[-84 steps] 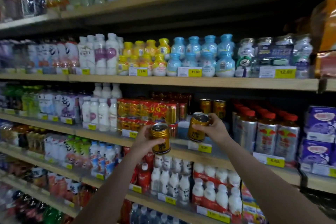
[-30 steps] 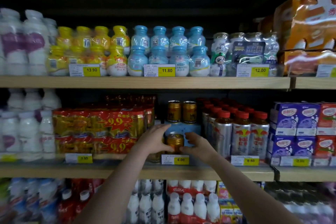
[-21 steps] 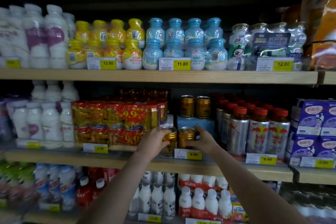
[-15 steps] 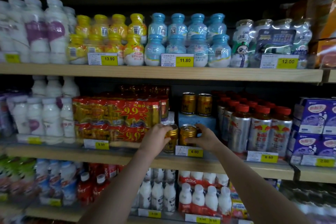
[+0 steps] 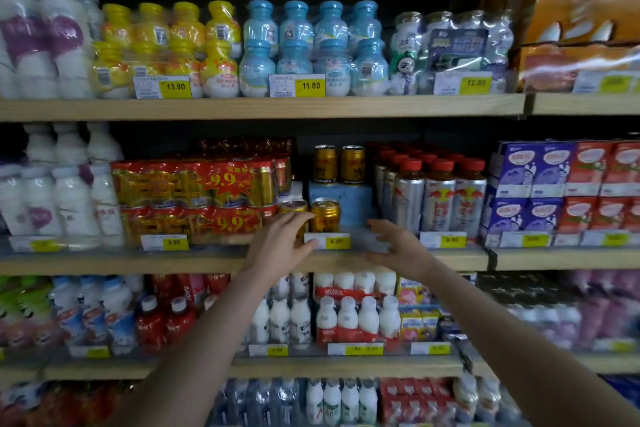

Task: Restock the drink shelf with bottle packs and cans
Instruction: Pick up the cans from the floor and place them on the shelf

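Two gold cans stand side by side at the front of the middle shelf [image 5: 104,262]: the left can [image 5: 293,208] and the right can [image 5: 325,215]. My left hand [image 5: 282,244] hovers in front of the left can with fingers spread, partly hiding it. My right hand [image 5: 398,246] is open and empty, off to the right of the cans, in front of a blue box [image 5: 349,201]. Two more gold cans [image 5: 339,165] stand on top of that box.
Red-and-gold multipacks [image 5: 197,198] marked 9.9 sit left of the cans. Silver bottles with red caps [image 5: 436,194] stand to the right, then purple and red cartons [image 5: 561,191]. Bottle packs fill the upper shelf [image 5: 263,107] and the lower shelves.
Both hands carried a gold can to the shelf front and set them down. Since half a second ago both hands have let go and drawn back, the right hand moving to the right.
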Action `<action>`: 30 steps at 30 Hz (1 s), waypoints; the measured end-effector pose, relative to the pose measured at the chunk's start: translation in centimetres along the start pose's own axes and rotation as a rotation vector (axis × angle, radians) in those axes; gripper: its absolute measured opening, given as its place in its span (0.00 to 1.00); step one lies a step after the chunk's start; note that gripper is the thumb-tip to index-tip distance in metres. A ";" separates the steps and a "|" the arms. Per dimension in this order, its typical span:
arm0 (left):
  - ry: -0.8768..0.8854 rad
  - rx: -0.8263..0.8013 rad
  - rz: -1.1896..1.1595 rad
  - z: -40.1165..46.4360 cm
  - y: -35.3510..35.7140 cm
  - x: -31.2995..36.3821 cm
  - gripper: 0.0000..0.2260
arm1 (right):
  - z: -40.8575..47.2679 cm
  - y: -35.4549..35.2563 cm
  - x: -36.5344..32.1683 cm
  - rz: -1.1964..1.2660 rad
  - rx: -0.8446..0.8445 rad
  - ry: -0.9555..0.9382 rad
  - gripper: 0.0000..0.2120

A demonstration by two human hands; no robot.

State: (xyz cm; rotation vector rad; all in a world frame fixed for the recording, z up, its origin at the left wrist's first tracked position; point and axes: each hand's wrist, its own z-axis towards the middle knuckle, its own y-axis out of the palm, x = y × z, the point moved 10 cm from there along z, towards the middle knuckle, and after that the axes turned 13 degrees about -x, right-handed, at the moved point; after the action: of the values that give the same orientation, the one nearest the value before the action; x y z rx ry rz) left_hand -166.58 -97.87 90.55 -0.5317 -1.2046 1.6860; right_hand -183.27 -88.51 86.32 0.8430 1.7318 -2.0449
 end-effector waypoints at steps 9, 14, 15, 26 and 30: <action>-0.170 -0.178 -0.231 -13.7 13.0 8.3 0.21 | -17.3 7.7 10.6 0.040 -0.220 0.163 0.30; -0.334 -0.337 -0.393 -25.8 23.1 11.5 0.21 | -27.2 15.5 18.8 0.113 -0.364 0.309 0.31; -0.360 -0.357 -0.433 -28.2 24.8 12.2 0.21 | -29.3 17.2 20.4 0.143 -0.387 0.344 0.30; -0.598 -0.653 -0.665 -50.1 43.3 14.0 0.32 | -45.4 38.4 33.4 0.313 -0.594 0.609 0.30; -0.654 -0.787 -0.688 -56.9 47.3 13.3 0.31 | -50.0 43.9 34.5 0.389 -0.604 0.726 0.31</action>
State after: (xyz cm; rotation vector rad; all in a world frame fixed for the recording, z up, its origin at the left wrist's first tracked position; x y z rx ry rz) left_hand -149.58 -61.61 26.95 0.0417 -2.2331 0.7481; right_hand -172.41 -44.75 26.38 1.6433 2.1243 -0.9096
